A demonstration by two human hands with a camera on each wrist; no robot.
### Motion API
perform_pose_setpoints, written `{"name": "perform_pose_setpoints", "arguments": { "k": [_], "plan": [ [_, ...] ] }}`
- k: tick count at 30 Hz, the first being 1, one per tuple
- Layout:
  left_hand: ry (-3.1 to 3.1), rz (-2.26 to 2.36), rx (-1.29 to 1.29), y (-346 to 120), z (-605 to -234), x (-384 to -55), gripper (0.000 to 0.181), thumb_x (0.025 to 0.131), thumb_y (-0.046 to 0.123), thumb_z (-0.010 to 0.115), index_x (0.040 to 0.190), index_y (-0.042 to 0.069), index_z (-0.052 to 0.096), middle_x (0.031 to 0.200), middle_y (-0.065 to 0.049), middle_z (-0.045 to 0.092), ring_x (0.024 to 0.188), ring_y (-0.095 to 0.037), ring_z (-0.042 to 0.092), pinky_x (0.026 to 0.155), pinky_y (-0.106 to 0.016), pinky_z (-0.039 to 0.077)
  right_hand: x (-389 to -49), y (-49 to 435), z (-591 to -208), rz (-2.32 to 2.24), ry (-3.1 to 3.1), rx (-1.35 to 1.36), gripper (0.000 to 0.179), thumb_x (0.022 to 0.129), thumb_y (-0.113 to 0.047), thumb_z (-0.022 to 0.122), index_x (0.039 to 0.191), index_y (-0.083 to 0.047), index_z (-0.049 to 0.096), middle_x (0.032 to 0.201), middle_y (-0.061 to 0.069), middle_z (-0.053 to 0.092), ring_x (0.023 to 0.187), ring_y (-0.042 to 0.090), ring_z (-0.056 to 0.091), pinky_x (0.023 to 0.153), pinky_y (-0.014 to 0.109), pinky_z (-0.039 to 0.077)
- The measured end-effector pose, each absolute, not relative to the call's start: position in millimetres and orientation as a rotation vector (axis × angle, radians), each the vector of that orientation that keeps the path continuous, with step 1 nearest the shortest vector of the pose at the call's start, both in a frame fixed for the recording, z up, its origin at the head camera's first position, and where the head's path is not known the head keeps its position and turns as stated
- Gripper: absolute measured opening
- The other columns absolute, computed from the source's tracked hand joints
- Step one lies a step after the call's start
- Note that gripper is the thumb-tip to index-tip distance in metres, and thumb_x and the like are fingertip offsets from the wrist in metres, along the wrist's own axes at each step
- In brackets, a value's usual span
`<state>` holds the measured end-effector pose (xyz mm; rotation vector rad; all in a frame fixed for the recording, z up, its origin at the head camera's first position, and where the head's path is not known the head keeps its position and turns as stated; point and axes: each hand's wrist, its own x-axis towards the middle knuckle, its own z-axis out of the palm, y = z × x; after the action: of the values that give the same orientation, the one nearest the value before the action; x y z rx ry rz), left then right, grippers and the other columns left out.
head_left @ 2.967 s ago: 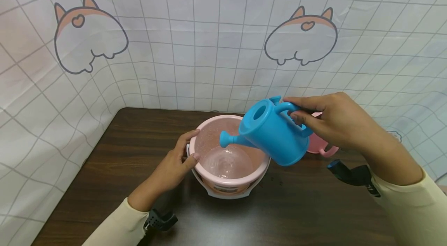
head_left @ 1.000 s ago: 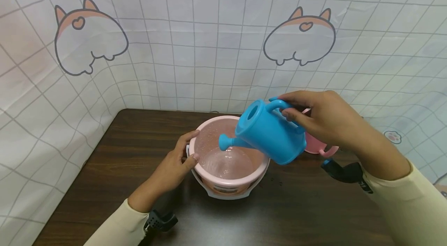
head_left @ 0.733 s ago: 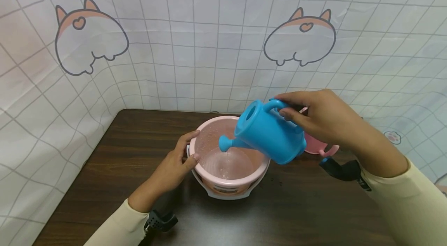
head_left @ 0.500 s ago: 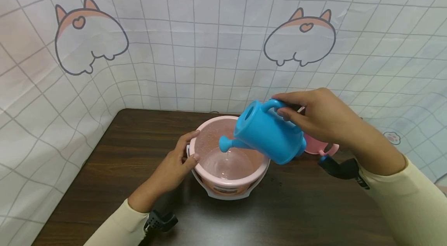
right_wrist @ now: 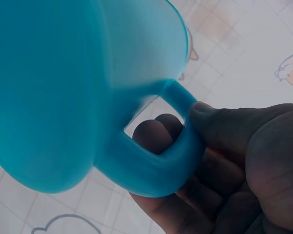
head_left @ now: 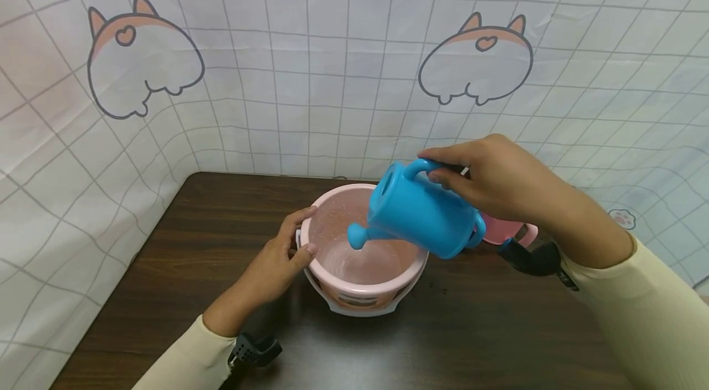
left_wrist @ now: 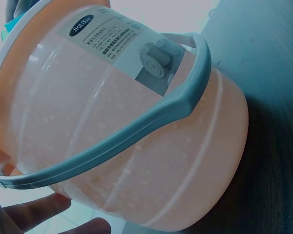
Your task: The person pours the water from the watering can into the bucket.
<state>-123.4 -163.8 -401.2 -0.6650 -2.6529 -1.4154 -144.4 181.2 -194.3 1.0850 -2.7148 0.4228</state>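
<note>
A blue toy watering can [head_left: 423, 211] is tilted over a pink bucket [head_left: 357, 288], its spout head above the opening. My right hand [head_left: 493, 178] holds the can by its handle; in the right wrist view, fingertips show through the handle loop [right_wrist: 151, 178] and the thumb presses its outside. A shallow pool of water [head_left: 360, 261] lies in the bucket, with drops on the inner wall. With my left hand [head_left: 277, 264] I grip the bucket's left rim, thumb over the edge. In the left wrist view, the bucket's carrying handle [left_wrist: 136, 134] hangs down across its labelled side.
A pink cup-like vessel with a handle [head_left: 501, 229] stands behind my right wrist, partly hidden. The dark wooden table [head_left: 183, 261] carries a few water drops right of the bucket. A white gridded cloth [head_left: 310, 70] hangs behind and beside the table.
The watering can has tipped further forward, and my right hand has shifted left and slightly up with it. Drops fell from the spout earlier. My left hand and the bucket stayed still.
</note>
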Motion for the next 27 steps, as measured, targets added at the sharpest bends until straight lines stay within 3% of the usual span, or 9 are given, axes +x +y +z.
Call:
{"name": "perform_pose_setpoints", "arguments": {
  "k": [8, 17, 27],
  "plan": [
    [-2.636, -1.433, -0.684, -164, -402, -123, 0.062, 0.105, 0.039, 0.054, 0.158, 0.032, 0.024, 0.129, -0.015, 0.062, 0.105, -0.023, 0.064, 0.088, -0.050, 0.050, -145, 175, -188, 0.386, -2.754, 1.093, 0.035, 0.098, -0.016, 0.071, 0.132, -0.011, 0.071, 0.112, 0.010, 0.075, 0.086, 0.023, 0.069, 0.074, 0.042, 0.057],
    [-2.633, -1.443, -0.688, -163, -401, -123, 0.062, 0.105, 0.038, 0.054, 0.159, 0.031, 0.024, 0.128, -0.016, 0.063, 0.104, -0.024, 0.064, 0.088, -0.050, 0.050, -147, 166, -180, 0.352, -2.785, 1.176, 0.036, 0.097, -0.016, 0.072, 0.132, -0.011, 0.070, 0.116, 0.009, 0.074, 0.103, 0.030, 0.072, 0.084, 0.049, 0.056],
    [-2.625, -1.442, -0.686, -163, -400, -122, 0.062, 0.104, 0.040, 0.053, 0.158, 0.031, 0.025, 0.127, -0.016, 0.063, 0.102, -0.023, 0.064, 0.087, -0.049, 0.050, -147, 151, -170, 0.213, -2.873, 1.174, 0.036, 0.098, -0.020, 0.071, 0.134, -0.015, 0.070, 0.113, 0.006, 0.075, 0.101, 0.029, 0.072, 0.083, 0.049, 0.057]
  ]
}}
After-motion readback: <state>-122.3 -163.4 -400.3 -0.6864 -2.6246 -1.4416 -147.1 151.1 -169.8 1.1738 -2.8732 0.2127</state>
